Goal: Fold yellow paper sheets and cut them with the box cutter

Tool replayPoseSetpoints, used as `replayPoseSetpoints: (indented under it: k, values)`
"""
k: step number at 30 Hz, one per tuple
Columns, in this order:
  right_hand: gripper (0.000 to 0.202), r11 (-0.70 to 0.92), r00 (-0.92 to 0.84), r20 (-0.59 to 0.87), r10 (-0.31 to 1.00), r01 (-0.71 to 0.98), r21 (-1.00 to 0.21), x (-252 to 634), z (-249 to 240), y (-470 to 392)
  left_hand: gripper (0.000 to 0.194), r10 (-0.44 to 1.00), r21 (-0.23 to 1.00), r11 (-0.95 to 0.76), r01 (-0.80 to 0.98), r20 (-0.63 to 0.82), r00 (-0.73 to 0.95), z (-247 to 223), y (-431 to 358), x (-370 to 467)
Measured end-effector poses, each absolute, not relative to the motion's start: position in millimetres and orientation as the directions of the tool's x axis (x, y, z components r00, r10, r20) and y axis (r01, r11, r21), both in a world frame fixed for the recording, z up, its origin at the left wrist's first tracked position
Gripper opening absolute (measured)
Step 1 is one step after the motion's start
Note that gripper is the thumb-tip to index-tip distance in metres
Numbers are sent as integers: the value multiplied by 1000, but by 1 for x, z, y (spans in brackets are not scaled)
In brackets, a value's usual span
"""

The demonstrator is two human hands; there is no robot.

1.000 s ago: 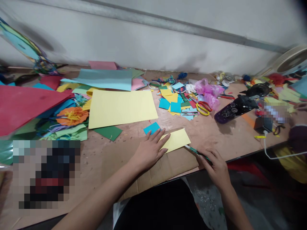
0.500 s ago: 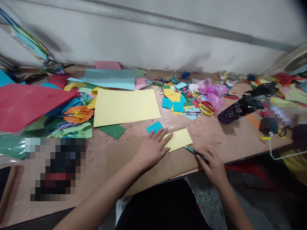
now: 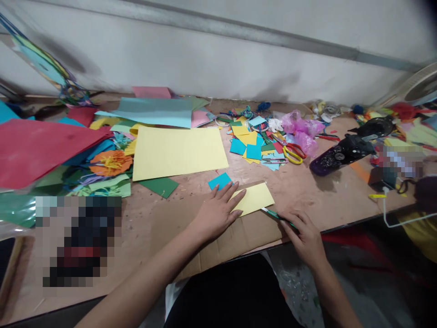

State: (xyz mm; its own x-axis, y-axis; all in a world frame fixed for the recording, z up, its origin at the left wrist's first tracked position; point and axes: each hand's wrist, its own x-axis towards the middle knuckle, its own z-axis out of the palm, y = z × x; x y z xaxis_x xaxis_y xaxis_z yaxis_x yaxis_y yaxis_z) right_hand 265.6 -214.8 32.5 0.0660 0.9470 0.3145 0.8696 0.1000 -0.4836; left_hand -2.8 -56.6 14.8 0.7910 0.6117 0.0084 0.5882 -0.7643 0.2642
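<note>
L hand [image 3: 218, 210] flat, fingers slightly spread, on small yellow card [image 3: 256, 198], which lies on cardboard [image 3: 246, 234] on table [image 3: 300, 191]. R hand [image 3: 303, 234] closed round green pen-like tool [image 3: 278, 216], tip at card's near edge. Containers: crumpled pink plastic bag [image 3: 303, 130] nr yellow-handled scissors [image 3: 292, 157], contents unclear; dark bottle [image 3: 336, 157] to R of bag, can't see inside; clear plastic [image 3: 18, 212] far L w/ green stuff showing thru.
</note>
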Motion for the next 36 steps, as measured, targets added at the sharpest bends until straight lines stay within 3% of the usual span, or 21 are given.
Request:
replayPoseSetpoints:
  k: [15, 36]
  values:
    - [26, 183, -57, 252, 966, 839, -512, 239, 34, -199, 54, 619, 249, -762, 598, 8, 785, 18, -58, -3]
    - [30, 237, -134, 245, 960, 855, -461, 215, 36, -195, 53, 619, 277, -751, 600, -22, 785, 22, -59, -1]
